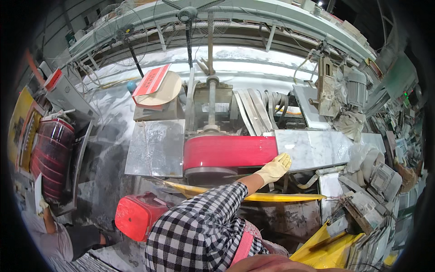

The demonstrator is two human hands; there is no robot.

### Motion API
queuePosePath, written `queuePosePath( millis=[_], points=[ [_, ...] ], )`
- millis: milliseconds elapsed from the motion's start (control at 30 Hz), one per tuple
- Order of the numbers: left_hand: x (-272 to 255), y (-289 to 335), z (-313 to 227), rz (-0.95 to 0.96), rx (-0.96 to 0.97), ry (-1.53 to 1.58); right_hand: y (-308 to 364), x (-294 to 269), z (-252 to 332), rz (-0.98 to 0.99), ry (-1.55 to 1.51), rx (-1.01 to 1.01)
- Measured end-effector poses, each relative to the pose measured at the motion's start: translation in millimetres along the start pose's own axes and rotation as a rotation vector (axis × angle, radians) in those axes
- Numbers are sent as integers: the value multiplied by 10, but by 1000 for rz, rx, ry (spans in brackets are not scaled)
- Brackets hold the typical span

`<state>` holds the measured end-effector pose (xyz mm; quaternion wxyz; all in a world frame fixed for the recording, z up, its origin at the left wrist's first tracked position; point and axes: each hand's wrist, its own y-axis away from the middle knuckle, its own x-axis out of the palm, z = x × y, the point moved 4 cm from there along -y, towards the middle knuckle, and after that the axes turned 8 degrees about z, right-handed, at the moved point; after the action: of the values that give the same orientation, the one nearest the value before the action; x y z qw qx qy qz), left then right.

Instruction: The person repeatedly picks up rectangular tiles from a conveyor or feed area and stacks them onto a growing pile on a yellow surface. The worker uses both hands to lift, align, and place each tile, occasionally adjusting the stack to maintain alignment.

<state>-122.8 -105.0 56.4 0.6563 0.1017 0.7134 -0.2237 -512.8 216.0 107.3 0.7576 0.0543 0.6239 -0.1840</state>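
My left hand (274,168), in a cream work glove, reaches out from a black-and-white checked sleeve (195,222). Its fingers are stretched out together at the meeting of a wide red belt (229,152) and a grey-veined white marble slab (312,147). The fingertips lie over the slab's near left corner, and nothing shows in the hand's grasp. The belt runs round a drum (210,174) and has a wet-looking sheen. Left of it, level with the belt, lies a grey metal plate (156,147). My right hand is out of sight.
A yellow strip (272,197) crosses below my forearm. A red plastic stool (136,217) stands left of me. At far left, another person's gloved hand (43,205) touches a pale piece by a second red belt (53,158). Motors and clutter crowd the right; fans (187,15) stand beyond.
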Motion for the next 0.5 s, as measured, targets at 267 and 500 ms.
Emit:
queuePosePath(
  millis=[267, 500],
  points=[
    [-42, -20, 32, -43, 12, -62, -332, 44, 147, 34, -19, -57],
    [-201, -21, -37, -148, 195, -334, 418, -416, 398, -39, -161, 88]
  ],
)
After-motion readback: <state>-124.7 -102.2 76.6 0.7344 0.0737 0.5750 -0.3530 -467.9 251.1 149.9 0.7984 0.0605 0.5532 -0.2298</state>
